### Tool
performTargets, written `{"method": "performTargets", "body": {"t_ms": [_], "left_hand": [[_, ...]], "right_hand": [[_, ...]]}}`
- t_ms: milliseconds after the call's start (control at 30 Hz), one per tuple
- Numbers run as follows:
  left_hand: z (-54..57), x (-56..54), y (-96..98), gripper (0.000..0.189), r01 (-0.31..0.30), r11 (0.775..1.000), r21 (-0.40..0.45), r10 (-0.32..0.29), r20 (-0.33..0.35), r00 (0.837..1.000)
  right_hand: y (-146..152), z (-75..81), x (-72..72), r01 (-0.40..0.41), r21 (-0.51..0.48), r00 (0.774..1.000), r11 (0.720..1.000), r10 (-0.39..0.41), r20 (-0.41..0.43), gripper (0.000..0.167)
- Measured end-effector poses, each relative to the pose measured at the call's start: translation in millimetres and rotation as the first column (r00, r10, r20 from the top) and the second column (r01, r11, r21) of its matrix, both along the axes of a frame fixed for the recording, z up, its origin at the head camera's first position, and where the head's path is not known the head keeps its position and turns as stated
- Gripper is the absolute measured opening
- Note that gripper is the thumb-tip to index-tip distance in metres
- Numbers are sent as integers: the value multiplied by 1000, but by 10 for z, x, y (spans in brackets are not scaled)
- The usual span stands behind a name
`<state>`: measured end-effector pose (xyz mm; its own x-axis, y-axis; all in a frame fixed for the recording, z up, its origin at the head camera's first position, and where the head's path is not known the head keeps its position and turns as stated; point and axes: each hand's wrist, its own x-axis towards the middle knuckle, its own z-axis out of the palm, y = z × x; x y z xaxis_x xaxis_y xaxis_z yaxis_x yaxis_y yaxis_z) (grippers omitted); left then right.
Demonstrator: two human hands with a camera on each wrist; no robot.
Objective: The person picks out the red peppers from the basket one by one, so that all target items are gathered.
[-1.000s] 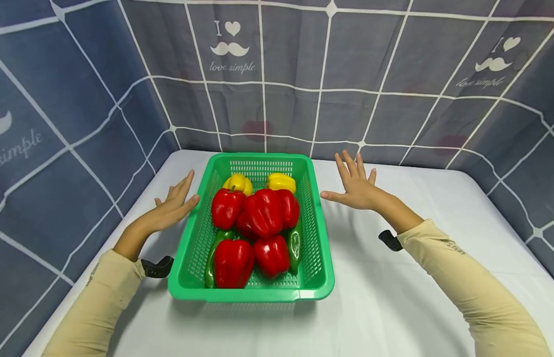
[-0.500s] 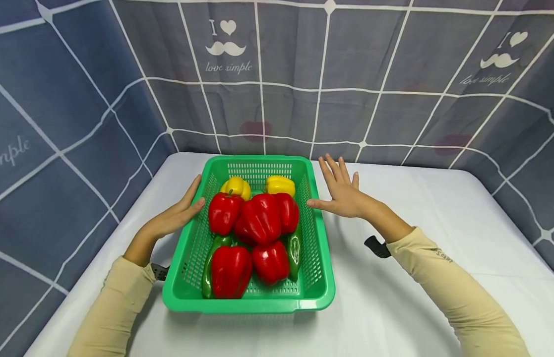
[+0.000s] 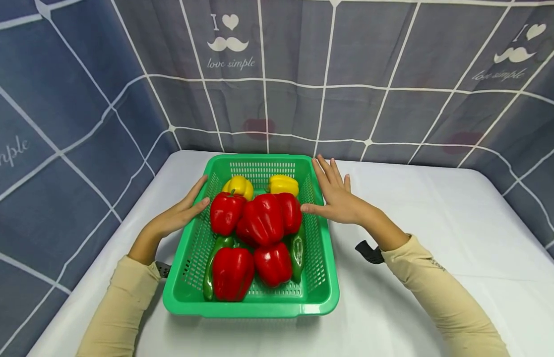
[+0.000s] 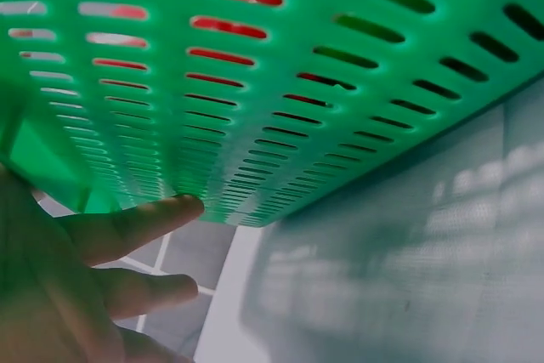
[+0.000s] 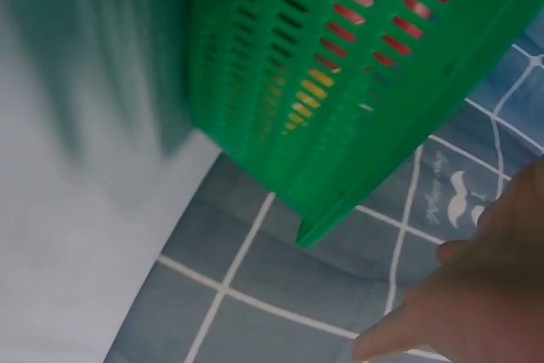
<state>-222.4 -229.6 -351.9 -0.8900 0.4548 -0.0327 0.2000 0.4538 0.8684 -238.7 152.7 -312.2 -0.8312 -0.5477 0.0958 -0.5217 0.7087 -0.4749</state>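
Note:
A green plastic basket (image 3: 254, 310) with slotted walls stands on the white table. Inside lie several red bell peppers (image 3: 262, 218), two yellow peppers (image 3: 283, 185) and two long green peppers (image 3: 298, 255). My left hand (image 3: 180, 213) is at the basket's left rim, thumb over the edge; the left wrist view shows its straight fingers (image 4: 157, 220) along the outer wall, and whether they touch is unclear. My right hand (image 3: 339, 201) is spread at the right rim with its thumb over the inside. In the right wrist view that hand (image 5: 476, 295) appears apart from the basket.
White cloth covers the table (image 3: 419, 208), which extends to the right of the basket. A grey-blue checked curtain (image 3: 294, 114) hangs behind and along both sides. Each wrist bears a black strap (image 3: 369, 252).
Both hands have come inward to the basket's side rims. The right hand has moved left, its thumb now over the rim. The peppers keep their arrangement.

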Motion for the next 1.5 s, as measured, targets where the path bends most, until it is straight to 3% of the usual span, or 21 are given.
{"method": "performTargets", "body": {"t_ms": [400,767,1000,1500], "left_hand": [[37,-25,15,69,8,1000,-16,-7,35,999],[35,-95,35,70,-16,1000,6,16,53,998],[20,-88,43,70,-13,1000,14,12,63,998],[-4,-85,56,68,-25,999,24,24,62,998]], "right_hand": [[-145,52,154,-85,-101,996,991,85,-2,108],[-275,36,208,-170,-169,985,971,172,-2,114],[-362,-34,208,-209,-174,977,962,214,8,116],[-495,-135,263,-289,-136,957,948,283,-66,125]]}}
